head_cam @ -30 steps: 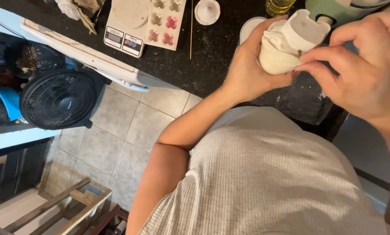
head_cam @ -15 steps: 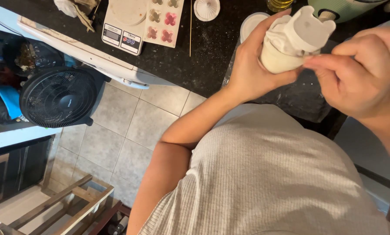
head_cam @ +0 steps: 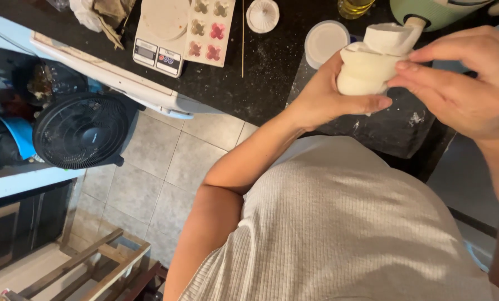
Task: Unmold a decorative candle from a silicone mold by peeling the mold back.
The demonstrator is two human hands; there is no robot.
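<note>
My left hand (head_cam: 324, 97) cups a white lump of soft dough-like material (head_cam: 366, 67) from below and behind, above the black counter (head_cam: 266, 72). A folded white flap (head_cam: 391, 38) stands up from the top of the lump. My right hand (head_cam: 464, 83) comes in from the right, its fingertips touching the lump's right side near the flap. Both hands are held up in front of my chest, over a dark mat (head_cam: 389, 125) dusted with white.
On the counter lie a white kitchen scale (head_cam: 163, 30), a mould with pink and white flowers (head_cam: 209, 30), a thin wooden skewer (head_cam: 243, 36), two round white lids (head_cam: 262, 15) (head_cam: 324, 42) and a green appliance (head_cam: 444, 12). A black fan (head_cam: 82, 131) stands on the tiled floor.
The lump and both hands have dropped slightly in view. My right hand's fingers have stretched out and now rest against the lump's right side.
</note>
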